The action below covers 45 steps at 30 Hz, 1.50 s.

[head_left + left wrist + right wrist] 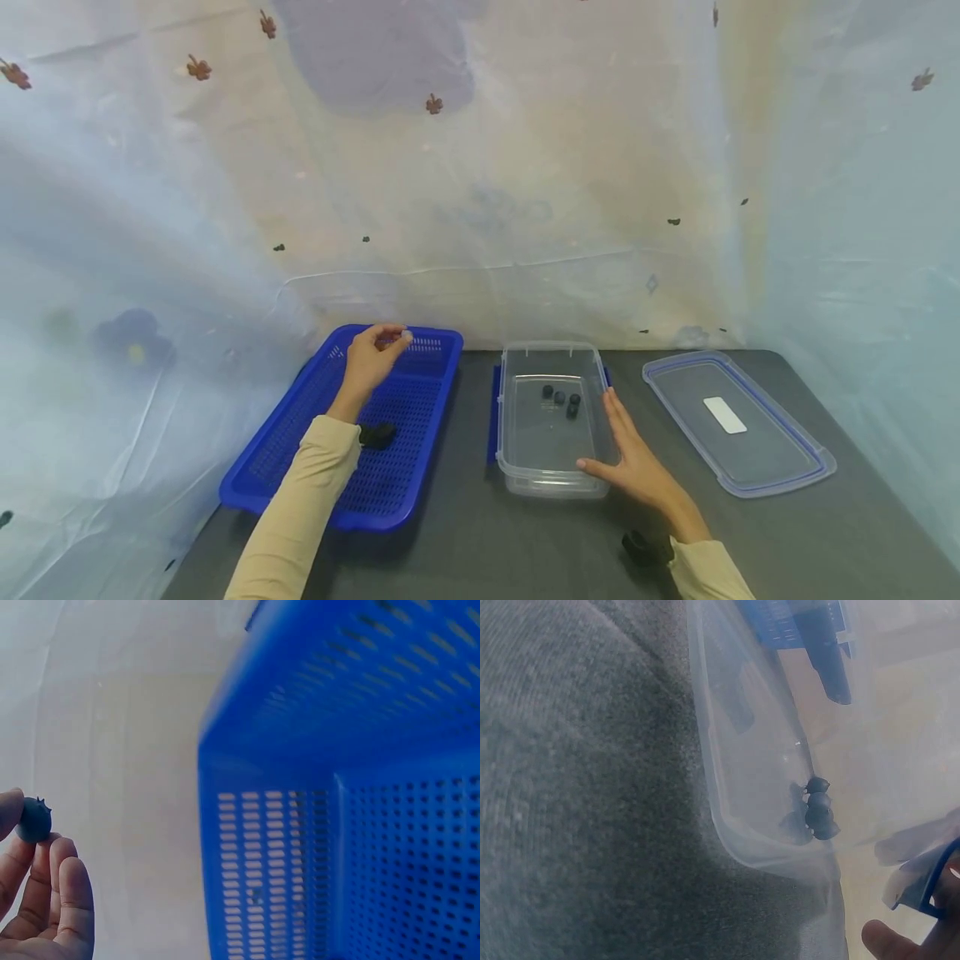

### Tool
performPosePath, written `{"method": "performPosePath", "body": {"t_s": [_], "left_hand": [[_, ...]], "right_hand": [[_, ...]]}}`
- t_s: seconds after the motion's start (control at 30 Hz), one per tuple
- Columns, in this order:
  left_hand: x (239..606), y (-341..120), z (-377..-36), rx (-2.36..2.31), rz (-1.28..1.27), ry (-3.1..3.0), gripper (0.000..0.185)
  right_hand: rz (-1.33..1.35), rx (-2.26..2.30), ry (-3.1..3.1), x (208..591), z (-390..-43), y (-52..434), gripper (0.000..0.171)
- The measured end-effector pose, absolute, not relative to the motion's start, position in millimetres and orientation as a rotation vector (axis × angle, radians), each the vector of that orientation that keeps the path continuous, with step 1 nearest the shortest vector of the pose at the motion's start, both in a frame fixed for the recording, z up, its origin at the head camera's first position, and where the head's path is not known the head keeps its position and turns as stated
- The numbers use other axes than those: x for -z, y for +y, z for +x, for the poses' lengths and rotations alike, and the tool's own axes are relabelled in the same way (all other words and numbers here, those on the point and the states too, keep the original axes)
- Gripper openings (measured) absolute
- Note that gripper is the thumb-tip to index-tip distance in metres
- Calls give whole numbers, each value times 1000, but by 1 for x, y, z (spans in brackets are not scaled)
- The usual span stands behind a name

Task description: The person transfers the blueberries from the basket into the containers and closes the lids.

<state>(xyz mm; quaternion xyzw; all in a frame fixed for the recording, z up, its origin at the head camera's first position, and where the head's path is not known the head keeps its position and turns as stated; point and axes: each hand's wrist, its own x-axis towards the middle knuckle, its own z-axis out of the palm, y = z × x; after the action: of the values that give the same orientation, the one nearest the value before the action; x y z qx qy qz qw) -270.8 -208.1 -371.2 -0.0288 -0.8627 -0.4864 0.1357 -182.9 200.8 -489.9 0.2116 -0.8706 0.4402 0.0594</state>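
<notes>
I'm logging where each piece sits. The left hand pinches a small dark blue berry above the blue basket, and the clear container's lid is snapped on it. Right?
Not quite. The lid lies off on the table, right of the open clear container, as the head view shows. The left hand does pinch the berry above the blue basket.

1. A dark grey worktop (465, 533) carries everything, with pale sheeting hung close behind it.
2. A clear plastic container (552, 483) stands on it near the middle.
3. Left of the container, a little apart, sits a blue perforated basket (420, 467).
4. Right of the container, apart from it, lies a clear lid (780, 467) with a blue rim.
</notes>
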Motion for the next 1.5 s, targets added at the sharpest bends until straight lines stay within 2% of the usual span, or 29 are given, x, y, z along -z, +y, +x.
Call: {"method": "performPosePath", "body": {"t_s": [0.57,1.5], "left_hand": [[354,-150,-266,1583,-292,-2385,29],[361,-54,-283,1780,-442,-2249,27]], "right_hand": [[646,-1351,-2614,490,-181,200,109],[631,-1360,-2595,490,-182,200,109]]}}
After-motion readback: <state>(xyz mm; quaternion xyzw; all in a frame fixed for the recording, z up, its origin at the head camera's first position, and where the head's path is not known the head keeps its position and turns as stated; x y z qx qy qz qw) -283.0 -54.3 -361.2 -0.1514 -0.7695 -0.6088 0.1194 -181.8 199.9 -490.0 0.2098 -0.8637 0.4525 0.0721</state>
